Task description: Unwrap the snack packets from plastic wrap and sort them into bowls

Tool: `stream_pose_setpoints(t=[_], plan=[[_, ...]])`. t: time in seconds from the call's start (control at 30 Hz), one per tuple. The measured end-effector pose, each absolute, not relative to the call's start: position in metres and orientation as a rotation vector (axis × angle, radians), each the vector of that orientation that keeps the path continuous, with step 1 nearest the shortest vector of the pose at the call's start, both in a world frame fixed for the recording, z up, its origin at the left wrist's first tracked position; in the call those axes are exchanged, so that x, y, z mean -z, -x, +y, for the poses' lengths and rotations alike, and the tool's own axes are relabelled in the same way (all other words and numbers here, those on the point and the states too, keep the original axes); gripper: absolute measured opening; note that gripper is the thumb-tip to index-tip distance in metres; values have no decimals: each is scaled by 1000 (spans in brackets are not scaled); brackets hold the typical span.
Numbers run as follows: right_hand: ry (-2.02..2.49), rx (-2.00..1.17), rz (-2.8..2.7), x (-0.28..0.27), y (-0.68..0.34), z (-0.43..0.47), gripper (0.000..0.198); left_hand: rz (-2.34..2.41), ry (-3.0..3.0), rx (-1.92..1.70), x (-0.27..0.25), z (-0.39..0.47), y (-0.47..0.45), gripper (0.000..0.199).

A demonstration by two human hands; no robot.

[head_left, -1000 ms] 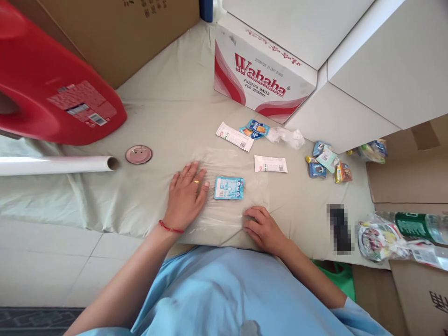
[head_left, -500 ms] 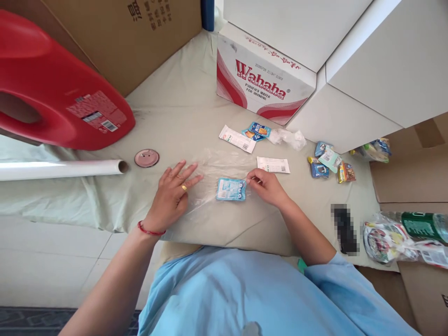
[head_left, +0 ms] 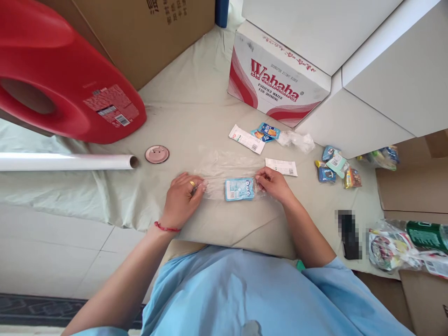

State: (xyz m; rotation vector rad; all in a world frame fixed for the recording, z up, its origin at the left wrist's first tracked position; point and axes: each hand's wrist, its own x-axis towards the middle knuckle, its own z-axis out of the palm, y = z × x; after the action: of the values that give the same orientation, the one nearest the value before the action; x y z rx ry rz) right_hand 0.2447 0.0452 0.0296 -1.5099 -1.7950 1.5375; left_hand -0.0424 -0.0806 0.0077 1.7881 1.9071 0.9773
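A clear plastic bag (head_left: pixel 219 170) lies spread on the cloth in front of me. Within its outline, a small blue snack packet (head_left: pixel 240 189) rests flat; I cannot tell whether it is inside or on top. At the bag's left edge, my left hand (head_left: pixel 185 193) pinches the film between thumb and fingers. My right hand (head_left: pixel 274 184) grips the opposite edge, just right of the packet. Behind the right hand lies a white sachet (head_left: pixel 282 166), and a second white sachet (head_left: pixel 247 139) is farther back beside blue snack packets (head_left: pixel 268 130).
A red jug (head_left: pixel 105 98) and a white roll (head_left: pixel 66 162) stand left, with a round pin badge (head_left: pixel 157 154) nearby. Behind is a Wahaha carton (head_left: pixel 276 77). Crumpled plastic (head_left: pixel 297 140), small snack packs (head_left: pixel 338 163), a blurred black object (head_left: pixel 350 235) and a green-labelled bottle (head_left: pixel 425 234) lie right.
My left hand has gone from spread fingers to a pinch on the bag's left edge. The right hand keeps its hold. The whole view has shifted slightly.
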Motion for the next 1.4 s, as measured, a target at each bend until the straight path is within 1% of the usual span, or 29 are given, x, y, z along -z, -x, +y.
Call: stream_pose_setpoints(t=[0.1, 0.17, 0.27, 0.33, 0.4, 0.43, 0.53, 0.6, 0.7, 0.73, 0.8, 0.83, 0.9, 1.0, 1.07, 1.1, 1.2, 1.27, 1.33, 1.4], plan=[[1485, -1419, -1869, -36, -260, 51, 30, 2080, -1721, -902, -10, -71, 36, 38], [1525, -1285, -1912, -40, -272, 55, 30, 2166, -1713, -818, -10, -68, 33, 37], [1585, -872, -2008, -50, -282, 60, 22, 2270, -1686, -785, -7, -65, 31, 31], [1517, -576, -2043, -59, -279, 57, 19, 2337, -1651, -807, -3, -64, 32, 29], [1349, -453, -2106, -67, -266, 47, 21, 2380, -1625, -834, -1, -64, 34, 31], [1239, -470, -2182, -69, -258, 40, 23, 2391, -1617, -852, 0, -64, 36, 32], [970, -649, -2543, -64, -227, 20, 28, 2436, -1616, -965, -2, -66, 41, 35], [982, -709, -2760, -54, -210, 11, 32, 2515, -1644, -1099, -9, -73, 42, 33], [1123, -710, -2878, -43, -196, 9, 36, 2582, -1839, -1356, -23, -91, 31, 20], [1143, -717, -2885, -42, -194, 9, 36, 2522, -1966, -1437, -28, -97, 24, 17], [1161, -732, -2884, -43, -193, 9, 36, 2257, -2252, -1499, -34, -106, 6, 23], [1170, -740, -2879, -44, -193, 9, 35, 2103, -2360, -1441, -35, -108, -4, 29], [1171, -774, -2844, -47, -194, 10, 34, 1914, -2438, -1207, -31, -106, -21, 37], [1067, -926, -2746, -48, -201, 16, 31, 1895, -2307, -933, -17, -92, -32, 46], [1003, -1001, -2656, -48, -208, 28, 29, 1881, -2239, -829, -6, -85, -32, 48], [1012, -989, -2608, -48, -210, 35, 29, 1867, -2228, -790, -3, -82, -30, 47], [1166, -762, -2510, -48, -211, 61, 33, 1863, -2237, -697, 1, -81, -28, 47], [1253, -586, -2541, -47, -205, 78, 38, 1869, -2257, -643, -1, -82, -29, 52], [1285, -472, -2632, -46, -196, 91, 52, 1866, -2277, -596, -3, -82, -32, 56], [1311, -441, -2712, -44, -187, 99, 63, 1863, -2279, -570, -4, -82, -34, 57]])
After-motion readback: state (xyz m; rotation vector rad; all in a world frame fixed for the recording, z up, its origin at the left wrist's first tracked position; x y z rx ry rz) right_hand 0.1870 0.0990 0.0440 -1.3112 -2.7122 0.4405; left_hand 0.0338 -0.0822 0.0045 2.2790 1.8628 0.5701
